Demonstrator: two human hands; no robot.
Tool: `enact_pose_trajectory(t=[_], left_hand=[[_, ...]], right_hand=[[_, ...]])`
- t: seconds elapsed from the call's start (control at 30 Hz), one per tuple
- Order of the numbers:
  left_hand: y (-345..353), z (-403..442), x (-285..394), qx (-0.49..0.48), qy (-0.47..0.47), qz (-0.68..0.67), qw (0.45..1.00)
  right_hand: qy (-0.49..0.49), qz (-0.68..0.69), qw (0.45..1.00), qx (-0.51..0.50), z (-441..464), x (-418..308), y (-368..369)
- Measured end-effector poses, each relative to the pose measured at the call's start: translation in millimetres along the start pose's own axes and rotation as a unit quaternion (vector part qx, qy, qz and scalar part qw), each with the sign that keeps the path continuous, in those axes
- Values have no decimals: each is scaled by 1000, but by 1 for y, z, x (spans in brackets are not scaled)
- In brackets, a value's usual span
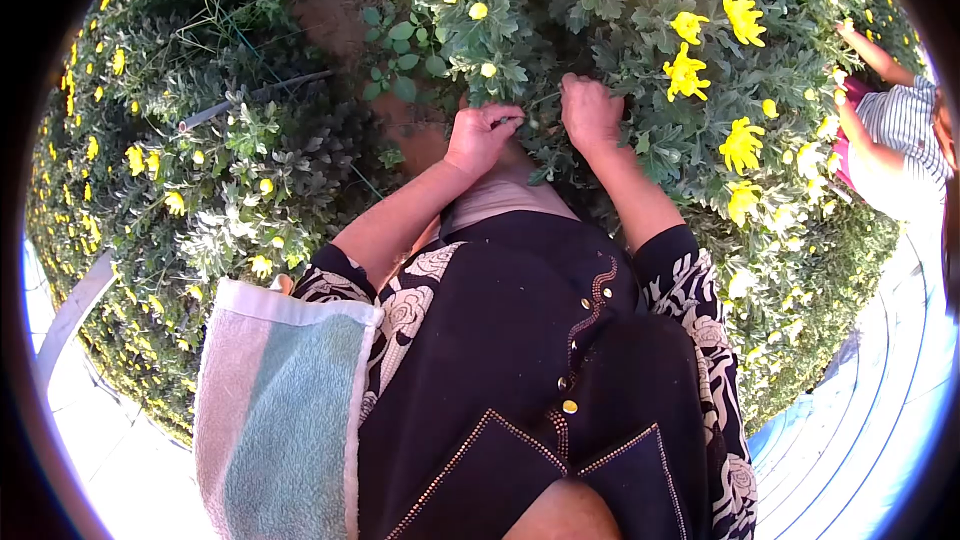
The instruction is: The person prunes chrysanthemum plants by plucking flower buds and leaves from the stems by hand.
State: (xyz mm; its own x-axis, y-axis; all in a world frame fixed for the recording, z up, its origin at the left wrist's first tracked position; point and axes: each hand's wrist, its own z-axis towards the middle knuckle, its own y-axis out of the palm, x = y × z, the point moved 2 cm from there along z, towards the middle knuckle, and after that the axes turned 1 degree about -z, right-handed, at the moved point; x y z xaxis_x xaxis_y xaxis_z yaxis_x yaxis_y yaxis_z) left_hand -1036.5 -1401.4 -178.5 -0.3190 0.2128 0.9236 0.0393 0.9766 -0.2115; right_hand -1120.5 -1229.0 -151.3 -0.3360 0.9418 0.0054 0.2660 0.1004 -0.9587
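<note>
My left hand [482, 138] is closed in a pinch at the edge of a chrysanthemum plant [490, 35] with yellow blooms and buds. A small dark bit shows at its fingertips, too small to name. My right hand [592, 112] is curled, knuckles up, among the green leaves just to the right. Its fingertips are hidden, so what they hold cannot be made out. A thin green stem [545, 98] runs across the narrow gap between both hands. Open yellow flowers [685, 73] stand to the right of my right hand.
Bushy flowering plants [230, 160] fill the left side, with a grey pipe [205, 116] among them. Bare brown soil [320, 0] runs between the rows. A towel [290, 410] hangs by my left arm. At far right another person in a striped top [900, 125] reaches into the plants.
</note>
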Motion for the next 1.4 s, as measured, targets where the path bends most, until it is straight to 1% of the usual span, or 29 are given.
enact_pose_trajectory(t=[0.1,0.17,0.2,0.27,0.3,0.37,0.4,0.47,0.53,0.6,0.67,0.7,0.73,0.77,0.8,0.83,0.87,0.93,0.97,1.0,1.03,1.07,1.1,1.13,1.2,1.27,1.33,1.37,1.4], left_hand=[[-2,3,-3,-27,45,15,999],[1,4,-4,-47,-19,-16,999],[4,5,-3,-46,-18,-16,999],[12,5,-5,-55,-120,-133,982],[11,6,2,-55,-120,-134,982],[8,9,16,-62,-103,-38,992],[9,10,15,-62,-100,-35,992],[13,12,17,-39,77,100,991],[20,16,8,-51,76,90,992],[25,22,-5,-75,37,34,996],[25,26,-8,-78,42,13,996],[26,29,-6,-79,49,-13,996],[28,30,-10,-79,50,-12,996],[31,31,-13,-70,39,-3,997],[33,32,-16,-61,26,5,998],[33,31,-18,-60,25,5,998],[32,32,-23,-77,-17,0,997],[31,39,-27,-94,-53,-6,994],[32,38,-30,-106,-107,-92,984],[35,37,-32,-118,-158,-178,964],[39,35,-32,-118,-157,-180,964],[43,36,-32,-70,-179,-250,949],[44,37,-31,-22,-198,-318,927],[44,39,-25,-23,-193,-318,928],[45,41,-19,4,-275,-391,878],[47,43,-17,16,-265,-379,886],[46,46,-13,-26,-292,-285,913],[47,48,-18,-26,-294,-288,911],[48,51,-30,-45,-312,-223,922]], right_hand=[[36,-22,997,-66,3,14,6],[71,-10,991,-114,4,22,14],[71,-11,991,-113,3,23,17],[78,-21,989,-122,1,26,22],[78,-22,989,-122,0,27,20],[62,97,990,-86,-2,28,16],[63,98,990,-83,0,28,16],[103,297,945,-90,2,29,17],[110,299,943,-94,7,26,16],[118,304,940,-103,4,25,15],[55,106,992,-46,4,22,9],[56,108,992,-46,5,23,16],[58,54,995,-63,5,25,27],[59,-2,995,-78,6,30,37],[57,-2,995,-78,7,34,33],[84,-3,990,-116,4,40,29],[110,-5,982,-153,2,44,25],[112,33,982,-149,3,47,12],[52,201,972,-111,2,42,5],[-10,361,930,-70,0,35,-3],[-9,418,904,-87,-3,26,-6],[-10,472,876,-101,-2,17,-8],[-55,444,892,-59,-2,13,3],[-88,401,912,2,-4,7,-9],[-61,405,911,40,-7,3,-11],[-48,418,906,48,-9,6,-9],[-37,430,901,52,-11,10,-7],[-14,423,905,46,-11,12,-6],[8,416,909,38,-13,14,-4]])
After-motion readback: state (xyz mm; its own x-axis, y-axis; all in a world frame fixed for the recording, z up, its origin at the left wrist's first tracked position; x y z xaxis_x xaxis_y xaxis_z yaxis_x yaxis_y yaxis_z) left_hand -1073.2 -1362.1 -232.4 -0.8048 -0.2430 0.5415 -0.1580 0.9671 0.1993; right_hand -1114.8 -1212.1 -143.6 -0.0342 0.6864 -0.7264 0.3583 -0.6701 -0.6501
